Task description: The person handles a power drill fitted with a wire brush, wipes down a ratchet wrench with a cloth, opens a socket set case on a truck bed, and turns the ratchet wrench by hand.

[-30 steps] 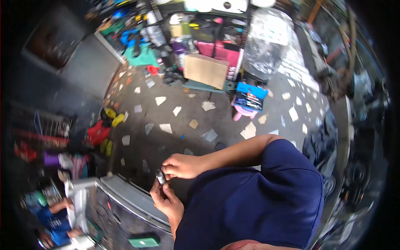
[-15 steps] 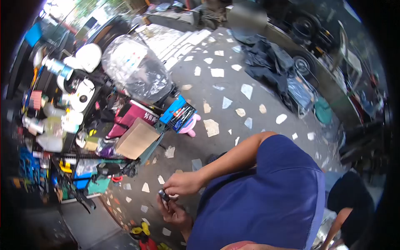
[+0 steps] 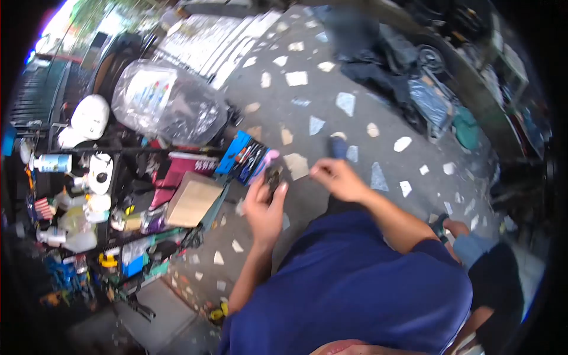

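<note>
Small dark part (image 3: pixel 274 179): in the left hand (image 3: pixel 264 209), blurred; likely light, stiff, perhaps slippery.
Left grip: clamped on it; its sides seem the best hold.
Right hand (image 3: pixel 340 179): clear of it, fingers curled; cannot tell whether they pinch anything.

A part (image 3: pixel 273 178) is in the left hand (image 3: pixel 264 212), left of and apart from the right hand (image 3: pixel 342 181); just before the left hand a packet (image 3: pixel 242 158) lies on a stool (image 3: pixel 271 156), a carton (image 3: pixel 193 202) to the packet's left; a wrapped bundle (image 3: pixel 171 105) stands beyond the carton, a bottle (image 3: pixel 53 163) at far left; a sheet (image 3: pixel 370 68) lies ahead, rightward; another person (image 3: pixel 496 290) is at the right
</note>
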Demonstrator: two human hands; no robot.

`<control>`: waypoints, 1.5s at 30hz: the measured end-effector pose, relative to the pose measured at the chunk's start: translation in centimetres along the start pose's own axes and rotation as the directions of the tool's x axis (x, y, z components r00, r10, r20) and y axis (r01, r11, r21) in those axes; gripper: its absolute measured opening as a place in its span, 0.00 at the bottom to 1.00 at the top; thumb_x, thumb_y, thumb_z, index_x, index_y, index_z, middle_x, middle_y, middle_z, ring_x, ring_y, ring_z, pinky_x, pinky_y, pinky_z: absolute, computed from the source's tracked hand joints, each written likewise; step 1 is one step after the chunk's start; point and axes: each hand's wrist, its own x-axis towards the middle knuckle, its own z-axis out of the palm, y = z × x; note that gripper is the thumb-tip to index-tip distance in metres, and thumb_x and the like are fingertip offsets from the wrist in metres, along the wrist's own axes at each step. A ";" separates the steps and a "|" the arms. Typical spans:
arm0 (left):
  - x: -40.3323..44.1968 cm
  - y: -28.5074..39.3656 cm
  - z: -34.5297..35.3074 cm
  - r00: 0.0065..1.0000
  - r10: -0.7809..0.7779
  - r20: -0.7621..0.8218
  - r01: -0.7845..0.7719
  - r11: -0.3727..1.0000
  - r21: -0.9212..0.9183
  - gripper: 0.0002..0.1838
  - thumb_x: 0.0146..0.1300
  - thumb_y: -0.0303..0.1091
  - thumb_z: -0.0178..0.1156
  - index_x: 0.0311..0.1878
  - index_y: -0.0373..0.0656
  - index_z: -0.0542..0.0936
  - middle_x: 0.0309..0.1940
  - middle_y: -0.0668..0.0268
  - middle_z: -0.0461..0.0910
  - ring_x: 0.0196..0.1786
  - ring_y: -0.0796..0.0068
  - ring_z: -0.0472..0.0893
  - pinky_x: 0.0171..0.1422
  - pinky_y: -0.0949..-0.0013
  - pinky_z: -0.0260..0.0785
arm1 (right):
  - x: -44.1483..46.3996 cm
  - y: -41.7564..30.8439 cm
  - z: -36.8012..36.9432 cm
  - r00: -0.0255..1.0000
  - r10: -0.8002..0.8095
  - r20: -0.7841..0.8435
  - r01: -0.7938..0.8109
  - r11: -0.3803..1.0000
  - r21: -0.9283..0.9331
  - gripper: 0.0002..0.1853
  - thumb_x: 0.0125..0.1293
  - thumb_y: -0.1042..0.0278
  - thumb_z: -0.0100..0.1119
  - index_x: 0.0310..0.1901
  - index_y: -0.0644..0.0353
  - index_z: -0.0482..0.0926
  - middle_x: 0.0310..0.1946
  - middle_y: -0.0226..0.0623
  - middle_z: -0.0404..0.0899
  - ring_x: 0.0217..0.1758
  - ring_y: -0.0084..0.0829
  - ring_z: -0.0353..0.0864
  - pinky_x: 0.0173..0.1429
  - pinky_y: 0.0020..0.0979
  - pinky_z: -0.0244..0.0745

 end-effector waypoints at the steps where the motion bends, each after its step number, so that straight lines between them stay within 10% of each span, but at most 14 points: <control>1: 2.8 1.1 1.9 1.000 -0.009 0.016 0.010 1.000 -0.018 0.23 0.66 0.18 0.64 0.64 0.28 0.73 0.50 0.60 0.85 0.50 0.78 0.83 0.56 0.75 0.74 | 1.9 1.5 -1.8 0.997 0.068 -0.029 -0.066 0.996 0.058 0.17 0.75 0.55 0.58 0.44 0.63 0.84 0.23 0.31 0.78 0.28 0.21 0.73 0.33 0.31 0.70; 8: 21.5 5.0 14.0 0.990 0.015 0.139 -0.010 0.999 -0.034 0.16 0.68 0.22 0.64 0.58 0.31 0.76 0.45 0.58 0.86 0.33 0.82 0.82 0.32 0.76 0.74 | 12.9 -0.7 -18.7 0.969 0.183 -0.168 -0.190 0.982 -0.023 0.13 0.73 0.62 0.61 0.39 0.67 0.81 0.23 0.34 0.78 0.27 0.22 0.73 0.33 0.32 0.70; 10: 25.7 6.9 16.2 0.918 -0.105 0.383 0.176 0.972 -0.154 0.13 0.75 0.31 0.59 0.56 0.33 0.77 0.42 0.56 0.86 0.23 0.82 0.76 0.23 0.77 0.68 | 15.8 -1.0 -22.7 0.963 0.069 -0.261 -0.101 0.989 -0.111 0.14 0.73 0.62 0.61 0.39 0.68 0.81 0.22 0.35 0.78 0.27 0.23 0.72 0.34 0.33 0.70; 20: 49.4 9.6 24.7 0.834 -0.073 0.547 0.237 0.942 -0.236 0.18 0.80 0.38 0.50 0.61 0.32 0.73 0.48 0.51 0.84 0.22 0.79 0.77 0.23 0.75 0.70 | 38.2 4.5 -33.6 0.905 0.244 -0.348 -0.224 0.970 0.098 0.14 0.73 0.63 0.61 0.38 0.69 0.81 0.26 0.29 0.77 0.30 0.17 0.70 0.34 0.28 0.67; 24: 62.5 8.7 26.9 0.827 -0.128 0.548 0.283 0.936 -0.207 0.14 0.78 0.31 0.53 0.61 0.33 0.74 0.40 0.58 0.81 0.20 0.85 0.68 0.23 0.77 0.62 | 47.4 10.2 -36.9 0.890 0.262 -0.373 -0.374 0.887 -0.270 0.14 0.67 0.61 0.65 0.39 0.66 0.84 0.30 0.44 0.85 0.33 0.35 0.85 0.42 0.36 0.78; 30: 79.0 10.8 28.6 0.796 -0.227 0.561 0.211 0.973 0.095 0.11 0.72 0.26 0.58 0.55 0.35 0.76 0.34 0.59 0.81 0.21 0.78 0.76 0.25 0.70 0.68 | 61.7 6.5 -41.9 0.872 0.348 -0.344 -0.439 0.868 -0.232 0.15 0.66 0.58 0.65 0.42 0.64 0.84 0.34 0.49 0.86 0.40 0.43 0.88 0.47 0.39 0.80; 32: 84.5 8.1 27.9 0.840 -0.074 0.538 -0.222 0.857 0.464 0.09 0.71 0.31 0.60 0.49 0.36 0.79 0.27 0.60 0.80 0.27 0.74 0.80 0.31 0.62 0.72 | 67.0 5.3 -44.1 0.884 0.322 -0.340 -0.410 0.883 -0.228 0.15 0.66 0.58 0.65 0.42 0.65 0.84 0.35 0.48 0.86 0.40 0.43 0.88 0.47 0.39 0.80; 34: 89.2 5.1 26.6 0.865 -0.151 0.479 -0.347 0.510 0.787 0.13 0.65 0.38 0.66 0.42 0.36 0.80 0.25 0.52 0.79 0.31 0.64 0.84 0.38 0.55 0.74 | 72.6 6.4 -46.3 0.882 0.311 -0.355 -0.391 0.903 -0.179 0.15 0.67 0.59 0.65 0.42 0.65 0.84 0.35 0.47 0.86 0.39 0.42 0.88 0.47 0.39 0.80; 36: 92.9 1.6 24.7 0.867 -0.215 0.449 -0.324 0.442 0.836 0.18 0.62 0.43 0.66 0.43 0.36 0.83 0.30 0.44 0.83 0.37 0.40 0.84 0.43 0.49 0.75 | 78.7 9.1 -49.1 0.877 0.325 -0.354 -0.382 0.918 -0.103 0.12 0.69 0.63 0.65 0.43 0.66 0.82 0.30 0.38 0.85 0.34 0.27 0.83 0.42 0.32 0.78; 40: 98.3 -4.5 22.3 0.874 -0.460 0.158 0.122 0.520 0.845 0.19 0.59 0.42 0.66 0.37 0.31 0.84 0.29 0.40 0.82 0.37 0.39 0.84 0.42 0.49 0.74 | 92.0 14.5 -57.5 0.839 0.484 -0.249 -0.432 0.871 0.236 0.14 0.72 0.64 0.62 0.52 0.64 0.79 0.35 0.35 0.84 0.28 0.22 0.79 0.29 0.27 0.74; 45: 103.1 -10.2 21.9 0.828 -0.499 -0.255 0.404 0.215 0.889 0.19 0.59 0.42 0.68 0.37 0.30 0.83 0.34 0.42 0.85 0.42 0.42 0.86 0.46 0.48 0.76 | 113.8 25.6 -71.8 0.684 0.667 -0.297 -0.416 0.691 0.591 0.14 0.75 0.59 0.55 0.55 0.56 0.77 0.35 0.34 0.82 0.27 0.28 0.79 0.27 0.32 0.75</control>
